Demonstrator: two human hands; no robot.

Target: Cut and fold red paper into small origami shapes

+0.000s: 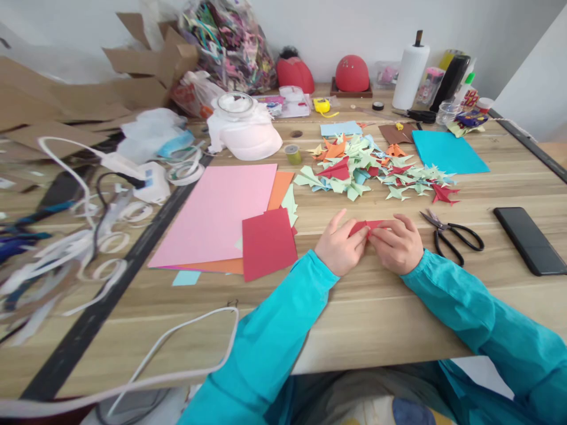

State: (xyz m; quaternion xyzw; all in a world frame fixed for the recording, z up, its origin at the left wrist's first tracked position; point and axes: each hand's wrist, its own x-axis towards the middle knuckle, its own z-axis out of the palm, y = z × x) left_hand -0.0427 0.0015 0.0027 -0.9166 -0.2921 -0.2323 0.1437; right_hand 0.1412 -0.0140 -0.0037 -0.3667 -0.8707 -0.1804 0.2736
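Observation:
My left hand (340, 247) and my right hand (397, 243) meet over a small folded piece of red paper (368, 225) on the wooden table (381, 307). Both hands pinch it, fingers pressed together on its edges. Most of the red paper is hidden under my fingers. A red sheet (268, 243) lies just left of my left hand, on top of a pink sheet (221, 212) and an orange sheet (280, 189). Black scissors (452, 234) lie just right of my right hand.
A heap of folded paper figures (374, 168) in green, red and orange lies beyond my hands. A blue sheet (447, 152) and a black phone (529, 240) are at the right. Tape rolls (186, 171), cables, cardboard and a paper towel roll (410, 74) crowd the left and back.

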